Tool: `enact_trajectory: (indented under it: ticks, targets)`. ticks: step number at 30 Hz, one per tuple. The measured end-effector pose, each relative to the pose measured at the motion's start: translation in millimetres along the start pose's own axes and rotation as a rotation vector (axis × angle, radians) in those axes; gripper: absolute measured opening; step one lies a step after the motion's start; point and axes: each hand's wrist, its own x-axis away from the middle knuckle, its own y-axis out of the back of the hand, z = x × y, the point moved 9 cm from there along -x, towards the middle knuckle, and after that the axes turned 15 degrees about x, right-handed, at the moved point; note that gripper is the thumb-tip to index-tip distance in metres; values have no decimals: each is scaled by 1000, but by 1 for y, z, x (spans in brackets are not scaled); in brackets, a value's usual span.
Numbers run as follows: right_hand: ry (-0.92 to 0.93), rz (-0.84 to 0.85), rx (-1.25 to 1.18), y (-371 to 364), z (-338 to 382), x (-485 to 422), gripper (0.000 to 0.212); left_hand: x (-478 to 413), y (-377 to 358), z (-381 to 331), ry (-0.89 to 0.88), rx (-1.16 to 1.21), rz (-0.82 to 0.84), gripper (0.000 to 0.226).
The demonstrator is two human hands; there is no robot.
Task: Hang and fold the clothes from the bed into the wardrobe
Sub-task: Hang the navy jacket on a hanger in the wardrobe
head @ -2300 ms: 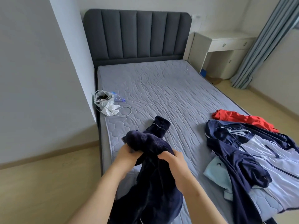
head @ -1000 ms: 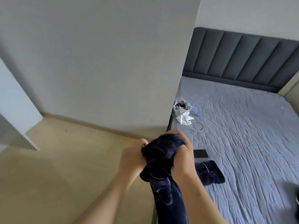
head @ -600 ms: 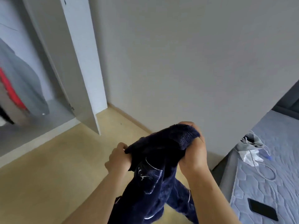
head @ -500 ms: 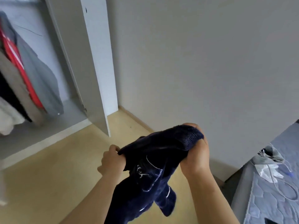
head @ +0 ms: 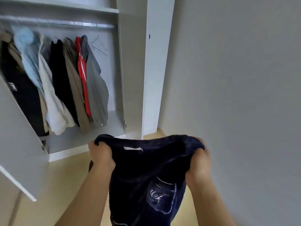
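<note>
- The person is holding a dark navy fleece garment [head: 146, 168] stretched between both hands in the near middle of the view. It is hanging in front of the open wardrobe [head: 121, 70] and is not yet inside it.
- The left hand [head: 101, 153] is gripping the left end of the garment's top edge with curled fingers. The right hand [head: 197, 162] is clutching a bunched right end, its fingers wrapping round the fabric.
- Most of the garment is hanging below the hands and running out of view. The loose end may be trailing toward the floor [head: 65, 176], where it could be getting underfoot or picking up dirt.
- Neither hand is holding a hanger. What is looking like an empty wire hanger [head: 99, 44] is hanging at the far right end of the rail [head: 65, 23], though blur is making this uncertain.
- Taking that hanger is probably going to need one free hand, and the thick fleece could be slipping out of a single grip.
- The hanging clothes [head: 96, 82] are crowding the rail. Pushing in carelessly could be knocking a neighbouring garment loose.
- The left door [head: 16, 144] is jutting out at the near left, so a sleeve or elbow could be catching on it.
</note>
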Motion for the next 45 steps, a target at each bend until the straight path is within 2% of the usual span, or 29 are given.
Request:
enact_trajectory:
  ticks: [4, 10, 16, 20, 24, 27, 30, 32, 36, 40, 45]
  targets:
    - [-35, 77, 190, -57, 1, -58, 36, -37, -13, -36, -5, 131, -74, 38]
    - [-17, 227, 361, -154, -21, -102, 31, -84, -5, -98, -195, 271, -121, 32]
    - [14, 331, 416, -256, -23, -148, 35, -133, -25, -154, -520, 86, -182, 42]
    - [54, 402, 445, -341, -26, -178, 38, -188, -53, -189, -650, 44, -148, 46]
    - [25, 447, 449, -442, -28, -207, 35, -261, -98, -229, -683, -59, -26, 51]
    - [14, 480, 471, -507, -28, -226, 36, -312, -118, -261, -733, -206, -34, 48]
    - [15, 481, 561, -550, -34, -249, 38, -364, -129, -274, -677, -331, -62, 37]
    - [-34, 452, 592, -570, -44, -265, 37, -393, -132, -273, -614, -328, -81, 29]
    - [-75, 418, 495, -621, -43, -287, 27, -443, -140, -278, -558, -222, -110, 30]
    - [-14, 431, 400, -668, -24, -319, 22, -485, -162, -283, -555, -234, -104, 29]
    - [64, 441, 406, -724, -7, -372, 22, -542, -185, -295, -569, -192, -160, 29]
